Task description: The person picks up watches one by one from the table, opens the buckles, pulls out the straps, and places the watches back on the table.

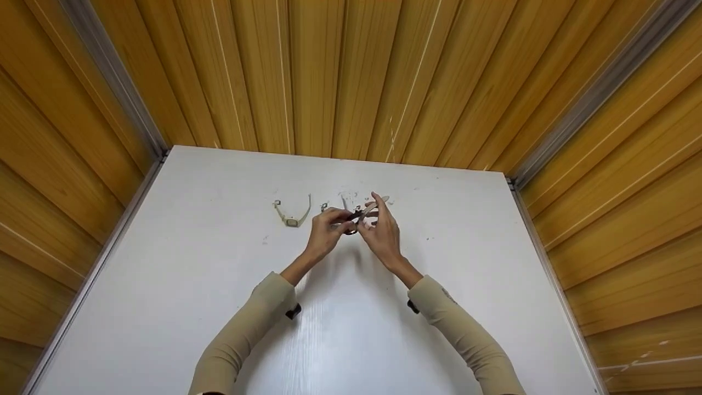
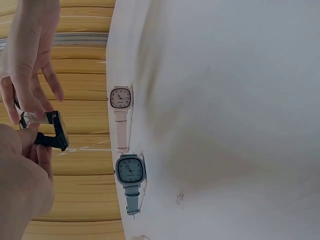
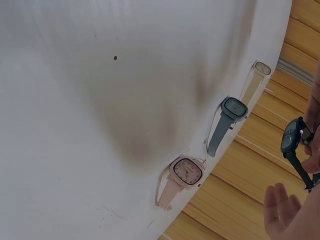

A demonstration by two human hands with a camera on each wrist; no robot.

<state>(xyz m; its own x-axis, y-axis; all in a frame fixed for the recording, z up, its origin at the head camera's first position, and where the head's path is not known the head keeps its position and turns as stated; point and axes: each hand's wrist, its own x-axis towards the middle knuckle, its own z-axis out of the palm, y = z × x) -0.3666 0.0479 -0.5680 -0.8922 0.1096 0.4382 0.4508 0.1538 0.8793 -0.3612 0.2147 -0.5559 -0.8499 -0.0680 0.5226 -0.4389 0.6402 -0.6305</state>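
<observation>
A black watch (image 3: 290,136) with a squarish case and dark strap is held above the white table, between both hands. My left hand (image 1: 324,233) grips it by the strap, close to the case, as the left wrist view shows. My right hand (image 1: 384,236) pinches the other part of the strap, with some fingers stretched out beyond it. The watch face points away from the palms, and parts of the strap are hidden behind the fingers. Beyond the hands lie a pink watch (image 3: 187,171) and a blue-grey watch (image 3: 234,108), each with its strap curved.
A beige watch (image 1: 292,223) lies left of the hands, its strap ends pointing to the far side. All the lying watches are near the far edge of the white table (image 1: 219,307). Yellow wood-look panels (image 1: 312,82) rise behind the table.
</observation>
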